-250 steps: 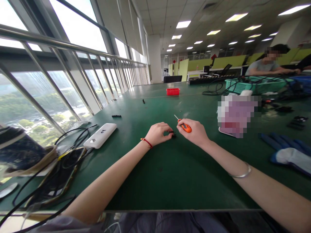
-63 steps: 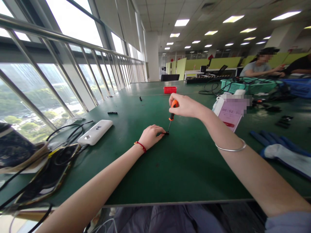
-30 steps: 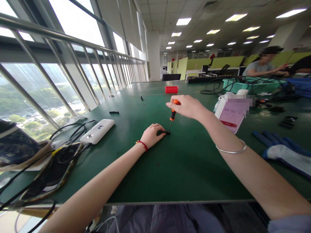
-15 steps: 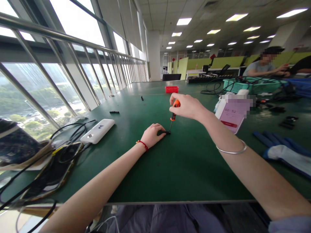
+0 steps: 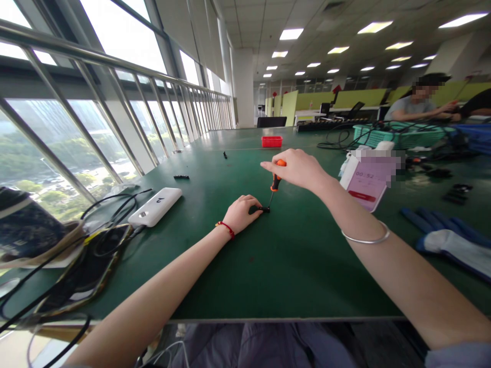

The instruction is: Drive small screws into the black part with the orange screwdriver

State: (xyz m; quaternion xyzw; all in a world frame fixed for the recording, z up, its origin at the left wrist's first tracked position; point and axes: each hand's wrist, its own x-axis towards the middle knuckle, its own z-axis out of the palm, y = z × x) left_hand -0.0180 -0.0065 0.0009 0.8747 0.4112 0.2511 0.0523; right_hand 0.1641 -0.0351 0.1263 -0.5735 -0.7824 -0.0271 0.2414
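Between the fingers of my left hand (image 5: pixel 241 212) is a small black part (image 5: pixel 264 209), pressed against the green tabletop (image 5: pixel 284 276). My right hand (image 5: pixel 297 166) is closed around the handle of an orange and black screwdriver (image 5: pixel 276 180) from above. The screwdriver leans slightly, and its thin metal shaft runs down to the right end of the black part. The tip's exact seat is too small to make out. One finger of my right hand points out to the left, off the handle.
Left lie a white power bank (image 5: pixel 155 207), a phone with cables (image 5: pixel 84 271) and a black strip (image 5: pixel 181 177). A red box (image 5: pixel 271 141) stands beyond my hands. Right are a propped phone (image 5: pixel 366 179), gloves (image 5: pixel 452 245) and a green basket (image 5: pixel 402 135). A person (image 5: pixel 418 99) sits farther back.
My right hand has shifted its fingers on the screwdriver handle, with one finger now stretched to the left. My left hand and the black part have stayed in place.
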